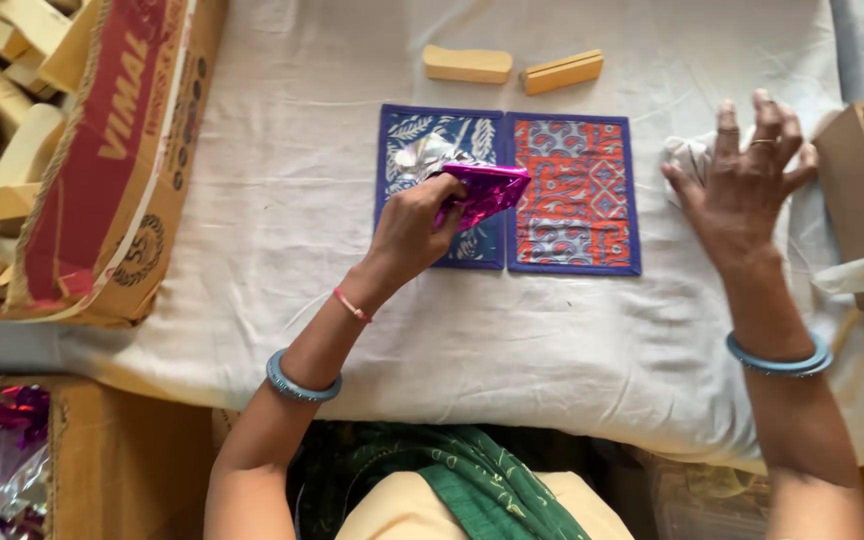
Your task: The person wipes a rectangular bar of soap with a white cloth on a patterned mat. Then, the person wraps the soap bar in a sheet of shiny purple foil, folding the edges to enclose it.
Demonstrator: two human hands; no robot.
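Magenta foil piece (pixel 482 190) — pinched in left hand (pixel 407 230); right hand (pixel 747 180) splayed.

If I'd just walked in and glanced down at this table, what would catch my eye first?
Probably the shiny magenta foil wrapper in the left hand, held over a bright blue and orange patterned mat at the middle of the white cloth. Then two pale yellow bars above it, and the right hand spread flat.

Left hand (pixel 414 228) grips magenta foil wrapper (pixel 485 190); right hand (pixel 747 185) spread.
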